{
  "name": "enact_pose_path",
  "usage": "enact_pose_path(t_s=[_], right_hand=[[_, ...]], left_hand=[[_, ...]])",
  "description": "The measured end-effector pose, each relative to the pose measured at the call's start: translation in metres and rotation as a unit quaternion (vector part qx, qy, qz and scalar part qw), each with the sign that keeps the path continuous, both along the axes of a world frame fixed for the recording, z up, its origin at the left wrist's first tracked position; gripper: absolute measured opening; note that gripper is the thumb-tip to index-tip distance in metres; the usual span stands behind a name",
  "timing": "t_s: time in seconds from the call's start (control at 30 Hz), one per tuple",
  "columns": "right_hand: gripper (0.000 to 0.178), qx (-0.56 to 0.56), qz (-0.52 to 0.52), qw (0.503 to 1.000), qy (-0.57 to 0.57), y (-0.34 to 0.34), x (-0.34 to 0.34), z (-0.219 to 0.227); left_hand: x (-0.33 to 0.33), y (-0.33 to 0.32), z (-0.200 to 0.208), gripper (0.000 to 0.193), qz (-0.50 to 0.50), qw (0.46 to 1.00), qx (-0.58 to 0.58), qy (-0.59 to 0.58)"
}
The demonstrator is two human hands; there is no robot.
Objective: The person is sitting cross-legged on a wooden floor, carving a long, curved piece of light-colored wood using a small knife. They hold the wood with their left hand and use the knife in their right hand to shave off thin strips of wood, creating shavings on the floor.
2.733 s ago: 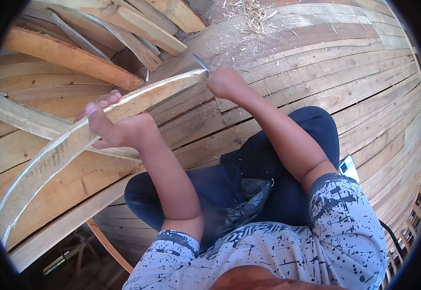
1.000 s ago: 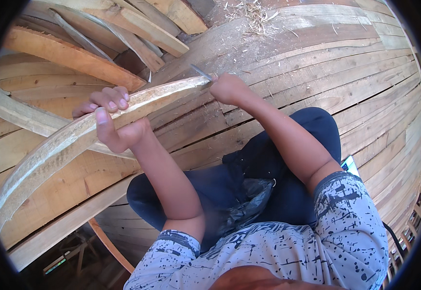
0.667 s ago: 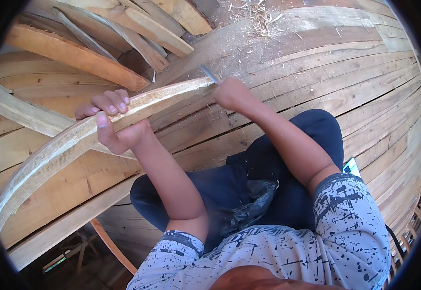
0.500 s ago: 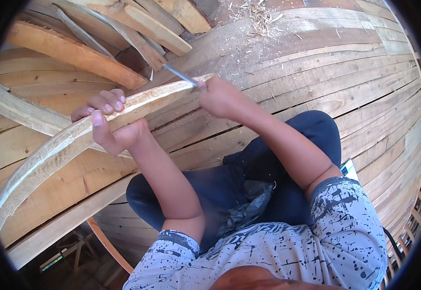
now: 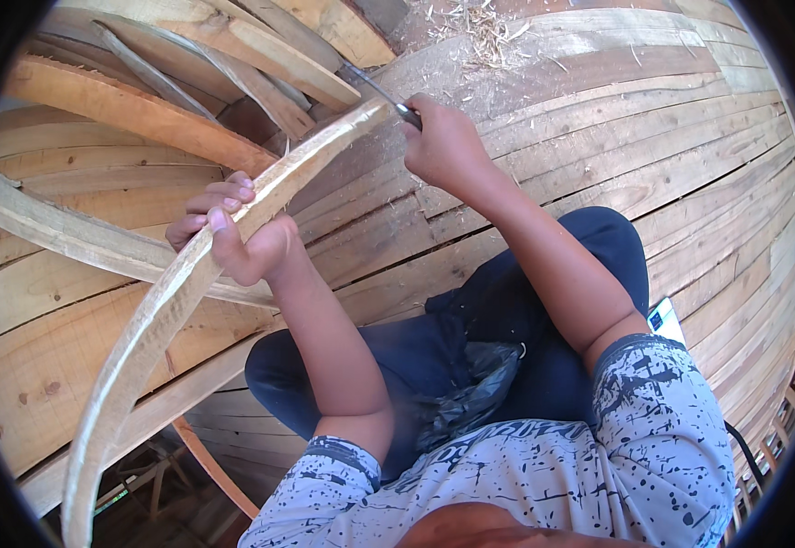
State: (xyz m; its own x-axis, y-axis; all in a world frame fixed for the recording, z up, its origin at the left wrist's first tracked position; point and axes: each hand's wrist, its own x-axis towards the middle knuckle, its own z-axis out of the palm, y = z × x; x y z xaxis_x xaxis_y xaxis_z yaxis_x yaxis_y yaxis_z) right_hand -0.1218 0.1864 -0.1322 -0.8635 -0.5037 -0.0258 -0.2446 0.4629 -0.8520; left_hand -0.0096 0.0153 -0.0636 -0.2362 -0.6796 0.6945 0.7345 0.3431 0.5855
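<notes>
My left hand [image 5: 238, 224] is wrapped round a long curved strip of pale wood [image 5: 146, 333], thumb on the near side and fingers over the far side. The strip slants from the lower left up to a tapered end at upper middle. My right hand [image 5: 448, 142] grips the dark handle of a knife [image 5: 408, 115]. Its narrow blade points up and to the left, just past the strip's far end and apart from it as far as I can see. Most of the handle is hidden in the fist.
Behind my left hand lies a second curved timber [image 5: 78, 233]. Orange and pale boards [image 5: 142, 108] are piled at upper left. Wood shavings [image 5: 484, 35] litter the plank floor [image 5: 617, 146]. A dark plastic bag [image 5: 484, 379] rests in my lap. At lower left the planking ends over a dark gap.
The strip has swung more upright, its near end moving right and its far end rising. My right hand has moved up and right, carrying the knife off the strip.
</notes>
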Motion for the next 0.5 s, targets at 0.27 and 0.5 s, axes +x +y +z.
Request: enact_pose_path(t_s=[0.27,0.5], right_hand=[[0.036,0.086,0.063,0.985,-0.135,-0.016,0.014,-0.027],[0.040,-0.020,0.088,0.986,-0.140,-0.023,0.022,-0.012]], left_hand=[[-0.003,0.005,0.004,0.009,-0.075,0.996,-0.032,-0.036],[-0.003,-0.014,0.008,0.028,-0.286,0.954,-0.083,-0.030]])
